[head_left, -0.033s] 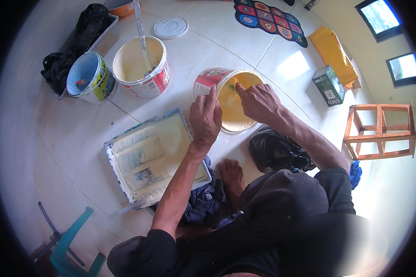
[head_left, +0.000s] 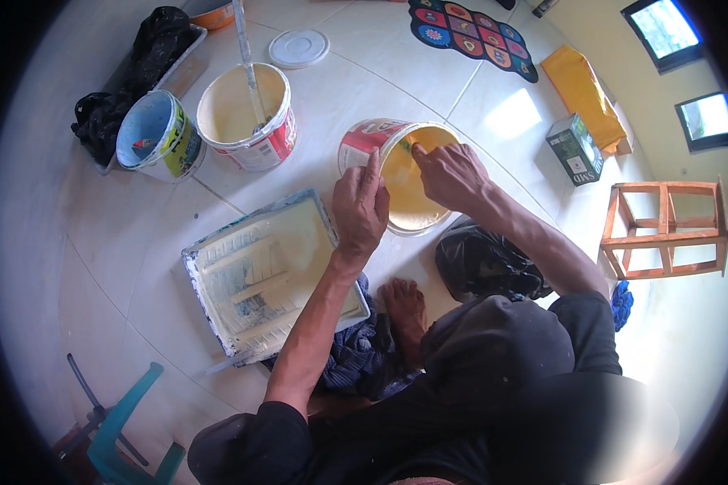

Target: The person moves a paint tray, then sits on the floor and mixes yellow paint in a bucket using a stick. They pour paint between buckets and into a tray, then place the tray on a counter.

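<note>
My left hand (head_left: 357, 206) grips the left side of a red-and-white bucket (head_left: 364, 139) that is tilted and holds yellow paint (head_left: 404, 194). The index finger lies along the rim, the others are curled. Inside the bucket's mouth my right hand (head_left: 453, 178) has its fingers curled round a small item with some green on it, mostly hidden. A paint tray (head_left: 259, 275) with cream paint and a ridged slope lies below my left forearm, on a dark checked cloth (head_left: 348, 356). A black bag (head_left: 477, 250) sits right of my bare foot (head_left: 404, 319).
A cream-paint bucket (head_left: 247, 141) with a stick, a blue bucket (head_left: 146, 137), a lid (head_left: 299, 48) and a tray with black plastic (head_left: 101, 133) are at upper left. A mat (head_left: 469, 36), box (head_left: 574, 153), yellow item (head_left: 578, 93), wooden stool (head_left: 663, 230) and green chair (head_left: 121, 424) surround me.
My right hand and the small item in it have shifted very slightly inside the bucket. Everything else looks the same.
</note>
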### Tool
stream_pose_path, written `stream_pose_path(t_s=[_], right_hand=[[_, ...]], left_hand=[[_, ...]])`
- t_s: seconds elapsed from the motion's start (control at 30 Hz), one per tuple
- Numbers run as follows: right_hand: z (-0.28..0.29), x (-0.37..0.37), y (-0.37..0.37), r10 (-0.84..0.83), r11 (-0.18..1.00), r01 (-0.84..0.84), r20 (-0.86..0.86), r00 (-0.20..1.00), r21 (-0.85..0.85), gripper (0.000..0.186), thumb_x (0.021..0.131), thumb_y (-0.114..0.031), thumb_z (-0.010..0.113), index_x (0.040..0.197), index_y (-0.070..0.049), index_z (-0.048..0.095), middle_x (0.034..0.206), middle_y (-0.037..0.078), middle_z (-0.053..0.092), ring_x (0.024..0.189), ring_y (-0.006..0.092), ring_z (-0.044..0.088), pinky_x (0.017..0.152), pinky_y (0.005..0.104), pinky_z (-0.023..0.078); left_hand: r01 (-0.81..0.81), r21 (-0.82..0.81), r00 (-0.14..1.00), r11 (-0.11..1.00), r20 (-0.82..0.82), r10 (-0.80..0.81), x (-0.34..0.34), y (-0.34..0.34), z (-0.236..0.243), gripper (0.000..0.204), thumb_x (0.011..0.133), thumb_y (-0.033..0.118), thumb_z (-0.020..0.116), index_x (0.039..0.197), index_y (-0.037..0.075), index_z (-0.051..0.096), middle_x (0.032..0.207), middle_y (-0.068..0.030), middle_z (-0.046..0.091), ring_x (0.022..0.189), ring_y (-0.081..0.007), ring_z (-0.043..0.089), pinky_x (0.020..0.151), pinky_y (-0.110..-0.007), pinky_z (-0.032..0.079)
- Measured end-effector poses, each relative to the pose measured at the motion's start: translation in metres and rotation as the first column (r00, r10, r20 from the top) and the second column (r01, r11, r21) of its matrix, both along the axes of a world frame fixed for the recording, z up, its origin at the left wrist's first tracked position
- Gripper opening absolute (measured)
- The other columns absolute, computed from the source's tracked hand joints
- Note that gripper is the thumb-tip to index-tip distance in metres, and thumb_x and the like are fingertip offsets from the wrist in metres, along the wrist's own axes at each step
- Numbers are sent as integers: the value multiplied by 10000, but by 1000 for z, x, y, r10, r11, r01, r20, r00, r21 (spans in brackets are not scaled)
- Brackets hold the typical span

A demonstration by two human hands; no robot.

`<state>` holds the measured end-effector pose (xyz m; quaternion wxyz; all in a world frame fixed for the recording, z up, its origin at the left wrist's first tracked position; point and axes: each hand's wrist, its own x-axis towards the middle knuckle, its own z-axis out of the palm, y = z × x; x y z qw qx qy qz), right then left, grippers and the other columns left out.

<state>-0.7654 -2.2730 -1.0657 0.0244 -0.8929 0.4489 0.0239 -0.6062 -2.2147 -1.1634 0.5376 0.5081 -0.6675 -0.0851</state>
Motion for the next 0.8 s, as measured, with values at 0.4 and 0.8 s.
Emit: stream_pose_path(t_s=[0.4,0.8], right_hand=[[-59,-15,-6,-18,991,22,-27,999,134,60,709,-93,632,721,-58,680,700,150,663,696,320,668,610,417,522],[35,-34,4,55,978,-49,-25,998,205,166,805,-35,590,953,-48,665,790,128,672,772,295,661,685,409,510]], left_hand=[[20,-95,996,995,85,-12,-14,10,3,542,815,53,561,1351,11,494,781,-80,473,677,-256,486,639,-395,397],[10,-2,1000,1000,3,-10,-6,8,0,429,872,14,526,1299,37,552,842,-100,504,700,-243,527,620,-383,437]])
